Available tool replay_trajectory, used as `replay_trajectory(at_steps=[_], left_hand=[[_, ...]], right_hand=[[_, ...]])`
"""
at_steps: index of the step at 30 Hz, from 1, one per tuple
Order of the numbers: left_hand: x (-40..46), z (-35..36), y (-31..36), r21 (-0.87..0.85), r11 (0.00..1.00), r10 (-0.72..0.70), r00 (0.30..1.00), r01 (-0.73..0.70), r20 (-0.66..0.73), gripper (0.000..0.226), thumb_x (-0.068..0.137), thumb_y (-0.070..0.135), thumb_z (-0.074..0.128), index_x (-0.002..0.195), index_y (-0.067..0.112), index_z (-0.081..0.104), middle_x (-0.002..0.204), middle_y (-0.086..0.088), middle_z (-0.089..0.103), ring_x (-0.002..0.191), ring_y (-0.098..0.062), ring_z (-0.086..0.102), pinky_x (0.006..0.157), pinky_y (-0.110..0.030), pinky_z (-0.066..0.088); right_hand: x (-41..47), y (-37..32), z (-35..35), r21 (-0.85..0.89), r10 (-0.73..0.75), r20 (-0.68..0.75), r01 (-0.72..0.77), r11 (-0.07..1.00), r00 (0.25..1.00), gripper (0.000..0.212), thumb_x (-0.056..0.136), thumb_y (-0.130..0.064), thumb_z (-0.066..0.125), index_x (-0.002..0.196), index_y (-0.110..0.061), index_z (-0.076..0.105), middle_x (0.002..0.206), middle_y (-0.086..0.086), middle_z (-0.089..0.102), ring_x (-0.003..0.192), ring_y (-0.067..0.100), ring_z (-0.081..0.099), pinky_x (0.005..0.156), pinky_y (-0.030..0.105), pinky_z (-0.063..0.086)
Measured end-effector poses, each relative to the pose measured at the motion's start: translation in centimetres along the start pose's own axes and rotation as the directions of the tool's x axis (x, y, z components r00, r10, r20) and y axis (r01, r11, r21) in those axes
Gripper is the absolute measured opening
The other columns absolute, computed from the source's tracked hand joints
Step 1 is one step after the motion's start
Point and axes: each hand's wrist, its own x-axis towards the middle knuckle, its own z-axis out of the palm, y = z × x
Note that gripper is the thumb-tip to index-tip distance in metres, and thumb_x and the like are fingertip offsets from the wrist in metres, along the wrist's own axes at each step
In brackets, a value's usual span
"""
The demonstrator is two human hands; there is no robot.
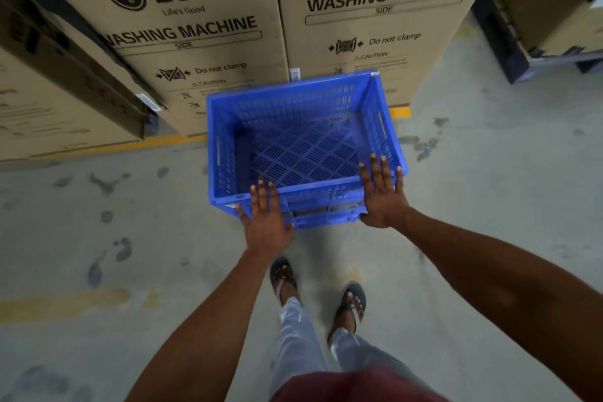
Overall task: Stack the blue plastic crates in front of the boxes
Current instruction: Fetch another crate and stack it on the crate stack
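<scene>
Blue plastic crate (303, 143) sits in front of two tall cardboard boxes, open top up, nothing inside. Walls perforated with slots; floor of the crate a diamond lattice. A slot handle shows in each short wall. Below its near edge a second blue rim (321, 220) peeks out — whether that is another crate under it or part of the same one, cannot tell.

Left hand (266, 217) lies flat against the near wall, fingers spread and straight, tips at the rim. Right hand (381, 192) the same at the near right corner, fingers reaching over the rim. Neither curls round anything; both palms pressed to the plastic, open.

Left box (195, 29) and right box (385, 10) are brown corrugated card, printed "LG", "WASHING MACHINE", "SIDE", "Do not clamp". Tops cut off by the frame; small print below the caution line too blurred to read. More card packaging (42, 101) at far left, smeared by motion. Dark pallet or rack (535, 52) at upper right — details unclear.

Concrete floor (130, 238), grey, blotched with dark stains. Yellow painted line (399, 112) runs along the foot of the boxes; another worn yellow patch nearer. Sandalled feet (352, 302) and pale trousers below.
</scene>
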Motion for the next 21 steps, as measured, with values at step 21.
replay_trajectory(at_steps=[21], left_hand=[[-2.3,-0.7,0.8,-0.023,0.994,-0.101,0.994,0.102,0.052,0.106,0.084,0.037,0.067,0.165,0.012,0.004,0.173,-0.009,-0.002,0.160,-0.033,0.002,0.119,-0.071,0.009]], right_hand=[[-2.5,-3.8,-2.4,0.116,0.117,0.172,-0.138,0.984,0.978,0.136,0.070,-0.065,0.064,0.152,-0.015,-0.032,0.153,0.017,-0.047,0.140,0.043,-0.043,0.114,0.070,-0.012]])
